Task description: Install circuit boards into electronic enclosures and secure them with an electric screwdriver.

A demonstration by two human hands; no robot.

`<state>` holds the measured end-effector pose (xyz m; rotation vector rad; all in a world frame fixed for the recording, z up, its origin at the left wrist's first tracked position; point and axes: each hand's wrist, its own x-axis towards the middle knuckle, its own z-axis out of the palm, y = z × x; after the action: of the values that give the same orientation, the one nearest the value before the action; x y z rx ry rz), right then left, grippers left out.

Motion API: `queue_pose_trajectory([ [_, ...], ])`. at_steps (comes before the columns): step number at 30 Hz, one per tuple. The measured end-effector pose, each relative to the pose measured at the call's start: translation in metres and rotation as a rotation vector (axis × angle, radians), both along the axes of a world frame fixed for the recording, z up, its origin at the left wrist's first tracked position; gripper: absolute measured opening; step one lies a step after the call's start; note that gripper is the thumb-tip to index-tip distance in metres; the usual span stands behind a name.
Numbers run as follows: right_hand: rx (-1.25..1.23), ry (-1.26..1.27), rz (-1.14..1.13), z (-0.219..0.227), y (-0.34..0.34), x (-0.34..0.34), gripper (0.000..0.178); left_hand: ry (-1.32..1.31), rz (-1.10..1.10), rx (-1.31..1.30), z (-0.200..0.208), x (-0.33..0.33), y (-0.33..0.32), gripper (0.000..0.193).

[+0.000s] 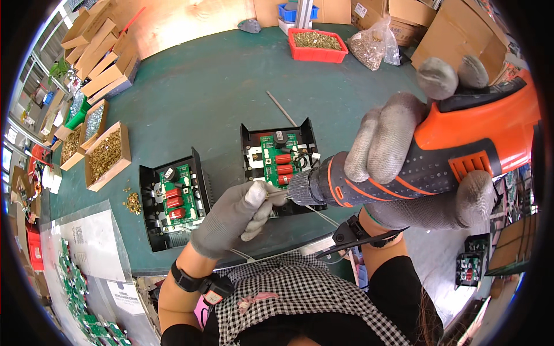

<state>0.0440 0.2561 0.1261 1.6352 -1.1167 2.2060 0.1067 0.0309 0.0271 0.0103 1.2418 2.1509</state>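
head view: right fingers (385, 141) wrap the drill (424, 167), left fingers (255, 195) pinch its bit (279, 195); sudden spin could snag the left glove (216, 228).

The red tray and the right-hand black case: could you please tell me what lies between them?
In the head view, green tabletop lies there, with a thin grey rod near the black case.

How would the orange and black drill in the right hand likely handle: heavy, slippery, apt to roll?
The drill is probably fairly heavy, judging by its thick, bulky body. The dotted texture on its black casing may help it resist slipping. Its rounded barrel could let it roll somewhat if laid down.
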Motion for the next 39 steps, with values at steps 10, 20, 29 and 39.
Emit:
queue_pose_trajectory([
  [10,0.184,-0.477,-0.578,-0.042,-0.001,0.002,0.072,1.071,0.049,-1.412,0.002,-0.021,0.013,0.025],
  [20,0.270,-0.478,-0.624,-0.047,0.003,-0.004,0.073,1.325,-0.058,-1.605,-0.023,-0.026,0.030,0.031],
  [29,0.350,-0.389,-0.687,-0.046,0.004,-0.006,0.067,1.302,-0.084,-1.658,-0.022,-0.025,0.035,0.031],
  [39,0.515,-0.295,-0.717,-0.051,-0.003,-0.006,0.062,1.194,0.068,-1.342,-0.007,-0.032,0.020,0.029],
])
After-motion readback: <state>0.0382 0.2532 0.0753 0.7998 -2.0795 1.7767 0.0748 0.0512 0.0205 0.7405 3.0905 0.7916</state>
